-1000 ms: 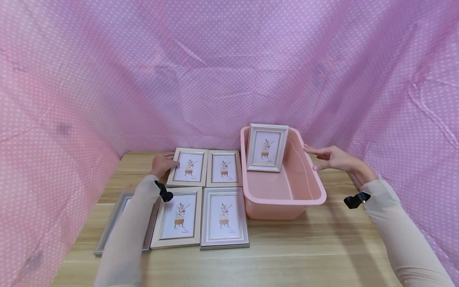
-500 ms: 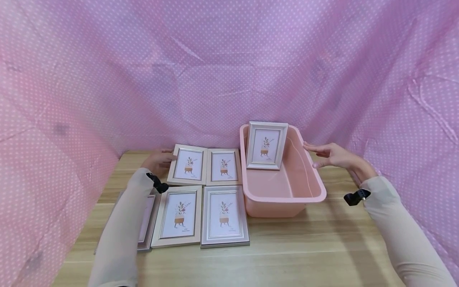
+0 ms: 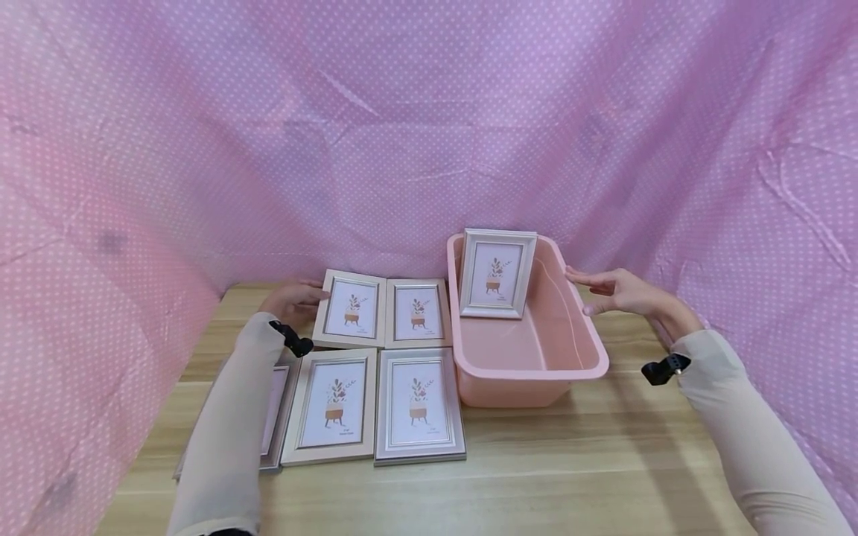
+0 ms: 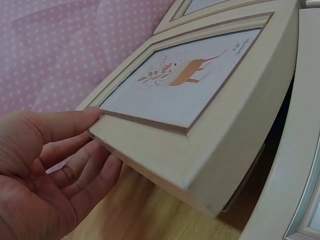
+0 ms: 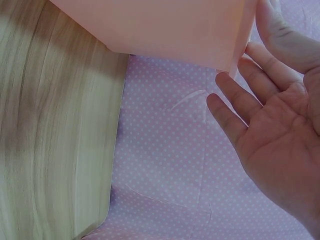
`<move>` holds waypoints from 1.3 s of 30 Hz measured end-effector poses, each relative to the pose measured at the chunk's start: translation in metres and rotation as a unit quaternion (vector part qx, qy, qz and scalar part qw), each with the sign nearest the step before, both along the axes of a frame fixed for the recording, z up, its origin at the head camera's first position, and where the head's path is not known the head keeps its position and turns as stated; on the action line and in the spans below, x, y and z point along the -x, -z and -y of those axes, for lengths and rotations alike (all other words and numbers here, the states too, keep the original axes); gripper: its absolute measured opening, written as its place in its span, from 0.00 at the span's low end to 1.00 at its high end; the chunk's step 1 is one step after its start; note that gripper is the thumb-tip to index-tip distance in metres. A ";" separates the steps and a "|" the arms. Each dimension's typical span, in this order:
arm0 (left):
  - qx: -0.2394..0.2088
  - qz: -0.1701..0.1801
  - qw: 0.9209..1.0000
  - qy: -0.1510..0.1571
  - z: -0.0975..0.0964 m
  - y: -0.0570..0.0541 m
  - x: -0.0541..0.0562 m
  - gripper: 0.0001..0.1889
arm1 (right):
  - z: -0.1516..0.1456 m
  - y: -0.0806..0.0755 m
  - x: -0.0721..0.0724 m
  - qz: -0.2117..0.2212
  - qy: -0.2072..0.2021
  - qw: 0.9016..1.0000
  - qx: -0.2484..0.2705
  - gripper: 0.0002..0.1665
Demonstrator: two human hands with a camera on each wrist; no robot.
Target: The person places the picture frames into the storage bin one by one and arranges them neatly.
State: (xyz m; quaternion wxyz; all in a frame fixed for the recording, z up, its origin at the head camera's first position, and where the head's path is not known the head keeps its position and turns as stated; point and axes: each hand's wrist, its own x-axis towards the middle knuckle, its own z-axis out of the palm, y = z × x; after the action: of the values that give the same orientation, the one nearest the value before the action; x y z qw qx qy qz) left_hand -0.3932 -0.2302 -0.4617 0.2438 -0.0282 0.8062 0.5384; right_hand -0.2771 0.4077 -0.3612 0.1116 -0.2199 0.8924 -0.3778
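Observation:
At the back left of the table, my left hand [image 3: 291, 299] pinches the left edge of a cream picture frame [image 3: 352, 309]. In the left wrist view the thumb is on the frame's face and the other fingers are beneath; the edge tilts up off the wood, over a dark gap. A second cream frame [image 3: 418, 313] lies directly to its right. My right hand [image 3: 620, 292] touches the right rim of a pink plastic basin [image 3: 529, 374] with fingers extended. Inside the basin a white frame [image 3: 497, 274] leans upright against the back left.
In the front row lie a cream frame [image 3: 330, 406], a silver frame [image 3: 420, 406] and a greyish frame [image 3: 275, 417] partly covered by my left forearm. Pink dotted cloth [image 3: 402, 149] hangs behind the wooden table [image 3: 536, 476].
My left hand has drawn slightly left and now grips the cream frame at its edge, its fingers lower beside it. My right hand stays at the basin rim.

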 end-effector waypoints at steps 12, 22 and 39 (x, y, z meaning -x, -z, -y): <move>-0.020 -0.041 0.999 -0.012 0.013 -0.004 -0.004 0.39 | 0.002 -0.002 0.001 -0.011 -0.001 1.000 0.003 0.42; -0.064 -0.059 0.996 -0.029 0.015 -0.016 -0.020 0.41 | 0.003 -0.005 0.004 -0.009 0.002 1.000 -0.004 0.43; -0.201 -0.158 0.964 -0.070 0.002 -0.037 -0.056 0.34 | 0.003 0.001 -0.004 -0.017 -0.001 1.000 0.001 0.43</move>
State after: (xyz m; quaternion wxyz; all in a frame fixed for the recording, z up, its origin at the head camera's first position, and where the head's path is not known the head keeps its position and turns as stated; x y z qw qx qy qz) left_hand -0.3373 -0.2323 -0.4249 0.0761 0.0504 0.7057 0.7026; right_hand -0.2728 0.4050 -0.3625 0.0965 -0.2275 0.8935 -0.3749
